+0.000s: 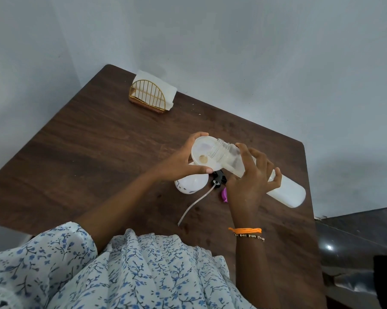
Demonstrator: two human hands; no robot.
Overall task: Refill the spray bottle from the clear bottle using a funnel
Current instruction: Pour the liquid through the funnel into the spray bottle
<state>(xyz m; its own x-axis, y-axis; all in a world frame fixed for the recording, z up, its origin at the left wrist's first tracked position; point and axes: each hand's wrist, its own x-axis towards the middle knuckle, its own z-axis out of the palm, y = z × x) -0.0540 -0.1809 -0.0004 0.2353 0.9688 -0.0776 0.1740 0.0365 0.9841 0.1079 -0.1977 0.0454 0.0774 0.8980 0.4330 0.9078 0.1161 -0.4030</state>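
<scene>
Left hand (181, 162) grips the rim of the white funnel (204, 156), seated in the white spray bottle (191, 183) below it. Right hand (252, 178) holds the clear bottle (286, 192) tipped sideways, its open mouth over the funnel bowl. Between the hands lie the black spray head (219, 177) with its trailing tube (194, 205), and a purple cap (224, 194) partly hidden behind the right wrist. Well beyond the left hand, a gold napkin holder (146, 95) stands on the wooden table (99, 148).
</scene>
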